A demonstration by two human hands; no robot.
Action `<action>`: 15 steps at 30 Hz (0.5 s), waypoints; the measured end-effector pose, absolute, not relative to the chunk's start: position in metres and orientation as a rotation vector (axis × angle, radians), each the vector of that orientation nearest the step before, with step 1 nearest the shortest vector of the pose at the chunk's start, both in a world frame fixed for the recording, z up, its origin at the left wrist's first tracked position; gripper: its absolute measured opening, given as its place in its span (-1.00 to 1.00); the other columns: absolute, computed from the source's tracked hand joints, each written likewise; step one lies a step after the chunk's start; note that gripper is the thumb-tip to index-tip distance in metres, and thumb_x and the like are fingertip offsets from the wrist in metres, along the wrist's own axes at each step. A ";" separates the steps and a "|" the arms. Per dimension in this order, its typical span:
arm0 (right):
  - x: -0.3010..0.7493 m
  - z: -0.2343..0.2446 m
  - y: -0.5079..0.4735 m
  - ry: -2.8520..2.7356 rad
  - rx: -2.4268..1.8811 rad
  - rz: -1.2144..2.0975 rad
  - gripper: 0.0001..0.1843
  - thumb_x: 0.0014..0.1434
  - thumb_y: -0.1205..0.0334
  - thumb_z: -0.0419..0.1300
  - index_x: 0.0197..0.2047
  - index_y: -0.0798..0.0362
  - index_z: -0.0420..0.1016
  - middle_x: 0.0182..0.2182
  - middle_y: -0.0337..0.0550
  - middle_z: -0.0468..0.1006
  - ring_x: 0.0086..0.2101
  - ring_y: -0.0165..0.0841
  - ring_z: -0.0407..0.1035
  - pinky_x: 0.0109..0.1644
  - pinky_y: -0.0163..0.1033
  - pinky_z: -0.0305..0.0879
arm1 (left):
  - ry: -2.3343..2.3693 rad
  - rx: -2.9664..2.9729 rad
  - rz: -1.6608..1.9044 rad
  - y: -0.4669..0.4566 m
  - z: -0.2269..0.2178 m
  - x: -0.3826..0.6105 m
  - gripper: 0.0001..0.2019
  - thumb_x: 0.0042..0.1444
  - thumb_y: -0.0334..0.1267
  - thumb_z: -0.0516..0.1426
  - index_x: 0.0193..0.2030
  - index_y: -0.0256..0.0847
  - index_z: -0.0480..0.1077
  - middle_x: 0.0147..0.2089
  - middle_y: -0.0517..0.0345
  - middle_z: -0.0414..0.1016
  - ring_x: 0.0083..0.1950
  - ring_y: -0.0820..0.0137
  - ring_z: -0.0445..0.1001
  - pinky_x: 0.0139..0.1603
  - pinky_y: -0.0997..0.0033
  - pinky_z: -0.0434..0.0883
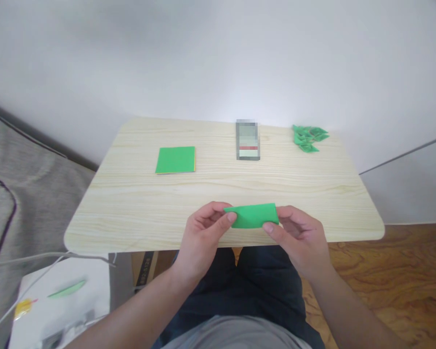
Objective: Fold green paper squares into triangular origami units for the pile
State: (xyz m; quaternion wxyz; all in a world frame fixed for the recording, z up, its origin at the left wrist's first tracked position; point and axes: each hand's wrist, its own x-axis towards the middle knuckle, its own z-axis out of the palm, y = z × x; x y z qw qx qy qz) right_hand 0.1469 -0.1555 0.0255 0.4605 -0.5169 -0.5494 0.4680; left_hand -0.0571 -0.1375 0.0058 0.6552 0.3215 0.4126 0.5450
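A green sheet of paper [253,216], folded into a rectangle, is held up just above the table's front edge. My left hand [207,230] pinches its left end, thumb in front and fingers behind. At the lower right corner, my right hand [301,235] grips it between thumb and fingers. Farther back on the left lies a square stack of paper [176,160] with a green sheet on top. Several folded green paper pieces [308,138] sit in a small cluster at the back right.
A phone [248,140], its screen blurred, lies at the back middle of the pale wooden table [131,208]. The wall rises behind. At lower left, cables [51,257] run past a white surface [63,271] bearing a green object [68,289].
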 end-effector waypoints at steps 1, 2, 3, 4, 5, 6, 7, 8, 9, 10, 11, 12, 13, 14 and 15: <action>0.143 0.028 -0.156 -1.331 -1.271 1.135 -0.80 0.22 0.20 0.40 -0.07 -0.06 0.61 -0.16 -0.15 0.69 -0.14 -0.21 0.57 0.04 -0.07 0.49 | 0.892 0.641 1.254 -0.136 0.006 -0.055 -0.83 0.09 -0.27 0.39 -0.18 -0.14 0.57 -0.25 0.20 0.60 -0.22 0.45 0.52 -0.07 0.40 0.45; 0.140 0.030 -0.156 -1.322 -1.272 1.093 -0.81 0.22 0.21 0.40 -0.07 -0.06 0.62 -0.16 -0.15 0.69 -0.14 -0.22 0.57 0.04 -0.07 0.48 | 0.862 0.593 1.254 -0.135 0.005 -0.054 -0.83 0.09 -0.27 0.39 -0.17 -0.14 0.57 -0.25 0.21 0.60 -0.21 0.46 0.52 -0.05 0.39 0.46; 0.138 0.031 -0.156 -1.319 -1.276 1.035 -0.81 0.22 0.21 0.40 -0.08 -0.07 0.62 -0.15 -0.15 0.69 -0.14 -0.22 0.57 0.04 -0.08 0.48 | 0.846 0.584 1.234 -0.134 0.005 -0.054 -0.83 0.10 -0.27 0.39 -0.18 -0.15 0.56 -0.26 0.21 0.60 -0.22 0.46 0.53 -0.04 0.38 0.46; 0.136 0.033 -0.156 -1.320 -1.282 0.975 -0.81 0.21 0.22 0.40 -0.08 -0.07 0.63 -0.15 -0.15 0.68 -0.14 -0.22 0.56 0.03 -0.09 0.48 | 0.845 0.610 1.198 -0.133 0.005 -0.054 -0.84 0.10 -0.27 0.39 -0.19 -0.16 0.55 -0.27 0.21 0.60 -0.23 0.46 0.52 -0.05 0.38 0.45; 0.135 0.036 -0.155 -1.327 -1.288 0.920 -0.82 0.21 0.22 0.40 -0.09 -0.07 0.63 -0.16 -0.16 0.67 -0.15 -0.23 0.56 0.02 -0.09 0.48 | 0.855 0.666 1.152 -0.133 0.005 -0.055 -0.83 0.10 -0.28 0.39 -0.20 -0.17 0.55 -0.28 0.19 0.60 -0.24 0.46 0.52 -0.07 0.40 0.45; 0.134 0.038 -0.154 -1.340 -1.298 0.875 -0.83 0.21 0.22 0.40 -0.10 -0.07 0.63 -0.18 -0.17 0.67 -0.16 -0.23 0.55 0.00 -0.10 0.47 | 0.874 0.740 1.111 -0.133 0.006 -0.056 -0.82 0.09 -0.28 0.40 -0.18 -0.18 0.55 -0.27 0.17 0.61 -0.23 0.45 0.52 -0.09 0.41 0.44; 0.134 0.042 -0.153 -1.358 -1.311 0.843 -0.84 0.20 0.22 0.40 -0.12 -0.07 0.63 -0.20 -0.18 0.66 -0.19 -0.25 0.54 -0.03 -0.12 0.47 | 0.894 0.821 1.085 -0.133 0.008 -0.058 -0.80 0.09 -0.28 0.40 -0.15 -0.18 0.56 -0.24 0.14 0.62 -0.21 0.43 0.53 -0.09 0.41 0.44; 0.135 0.045 -0.151 -1.387 -1.326 0.831 -0.86 0.20 0.22 0.41 -0.14 -0.07 0.63 -0.23 -0.19 0.65 -0.21 -0.26 0.54 -0.05 -0.14 0.47 | 0.911 0.895 1.074 -0.134 0.010 -0.059 -0.76 0.09 -0.27 0.40 -0.10 -0.18 0.57 -0.20 0.11 0.63 -0.18 0.40 0.54 -0.08 0.39 0.45; 0.135 0.049 -0.150 -1.425 -1.342 0.838 -0.88 0.20 0.22 0.41 -0.16 -0.07 0.63 -0.26 -0.21 0.65 -0.24 -0.29 0.53 -0.09 -0.16 0.46 | 0.923 0.955 1.079 -0.134 0.012 -0.060 -0.73 0.10 -0.26 0.40 -0.05 -0.16 0.58 -0.15 0.09 0.64 -0.15 0.38 0.54 -0.07 0.38 0.46; 0.136 0.053 -0.149 -1.469 -1.357 0.871 -0.89 0.20 0.22 0.40 -0.18 -0.06 0.63 -0.27 -0.22 0.64 -0.26 -0.30 0.52 -0.11 -0.19 0.46 | 0.931 0.997 1.098 -0.134 0.015 -0.060 -0.73 0.12 -0.24 0.39 -0.03 -0.15 0.58 -0.14 0.09 0.64 -0.14 0.37 0.54 -0.07 0.36 0.46; 0.136 0.056 -0.148 -1.507 -1.365 0.919 -0.91 0.21 0.22 0.40 -0.19 -0.05 0.63 -0.29 -0.23 0.64 -0.27 -0.32 0.52 -0.13 -0.20 0.46 | 0.935 1.019 1.116 -0.134 0.018 -0.060 -0.76 0.15 -0.23 0.37 -0.04 -0.14 0.59 -0.15 0.10 0.63 -0.16 0.38 0.53 -0.09 0.37 0.46; 0.136 0.059 -0.148 -1.526 -1.365 0.963 -0.91 0.21 0.22 0.39 -0.19 -0.04 0.62 -0.29 -0.23 0.64 -0.27 -0.32 0.52 -0.14 -0.20 0.46 | 0.937 1.020 1.134 -0.133 0.021 -0.059 -0.82 0.18 -0.22 0.35 -0.09 -0.14 0.59 -0.19 0.13 0.62 -0.20 0.41 0.51 -0.14 0.41 0.45; 0.136 0.062 -0.148 -1.528 -1.355 1.002 -0.90 0.21 0.22 0.39 -0.18 -0.03 0.62 -0.29 -0.21 0.64 -0.26 -0.31 0.52 -0.12 -0.19 0.48 | 0.933 1.000 1.153 -0.133 0.023 -0.058 -0.87 0.20 -0.21 0.33 -0.14 -0.14 0.59 -0.23 0.16 0.61 -0.25 0.44 0.49 -0.20 0.44 0.43; 0.135 0.063 -0.148 -1.514 -1.339 1.029 -0.89 0.21 0.22 0.39 -0.17 -0.02 0.62 -0.28 -0.20 0.65 -0.24 -0.29 0.54 -0.09 -0.18 0.49 | 0.925 0.966 1.171 -0.132 0.025 -0.057 -0.89 0.21 -0.20 0.32 -0.17 -0.14 0.59 -0.27 0.18 0.60 -0.29 0.47 0.47 -0.25 0.48 0.41; 0.135 0.064 -0.149 -1.489 -1.321 1.047 -0.88 0.21 0.22 0.39 -0.16 -0.01 0.61 -0.26 -0.18 0.66 -0.22 -0.28 0.55 -0.06 -0.16 0.51 | 0.915 0.924 1.193 -0.131 0.026 -0.055 -0.89 0.22 -0.18 0.32 -0.20 -0.15 0.58 -0.29 0.19 0.59 -0.31 0.48 0.45 -0.28 0.50 0.39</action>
